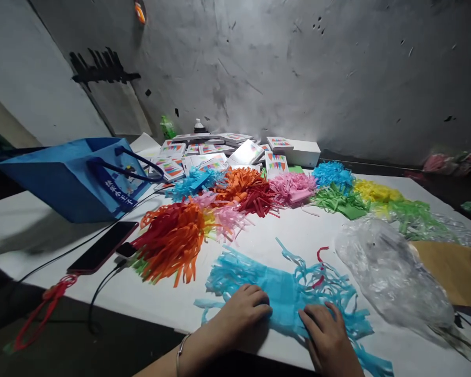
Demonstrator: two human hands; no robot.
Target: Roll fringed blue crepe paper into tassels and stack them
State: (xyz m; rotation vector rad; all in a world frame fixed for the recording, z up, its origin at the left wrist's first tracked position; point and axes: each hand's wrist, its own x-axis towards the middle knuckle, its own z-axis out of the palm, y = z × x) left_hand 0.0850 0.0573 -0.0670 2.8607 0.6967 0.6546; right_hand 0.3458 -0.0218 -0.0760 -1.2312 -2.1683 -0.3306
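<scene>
Two hands rest on one piece of light blue fringed tissue paper (286,296) that lies flat at the near edge of the white table (267,235). The left hand (241,314), with one thin bracelet (180,353) at the wrist, has its fingers curled and presses their tips on the middle band of the paper. The right hand (327,335) lies flat just beside it, fingers together and stretched over the same band; neither hand pinches anything. Behind the paper I count about ten other fringed bundles in red, orange, pink, blue, green and yellow; the exact number I cannot tell. There is one blue bag (74,175), one dark phone (102,247) with a cable, one clear plastic bag (388,272), and many small printed packs (220,152), too many to count.
</scene>
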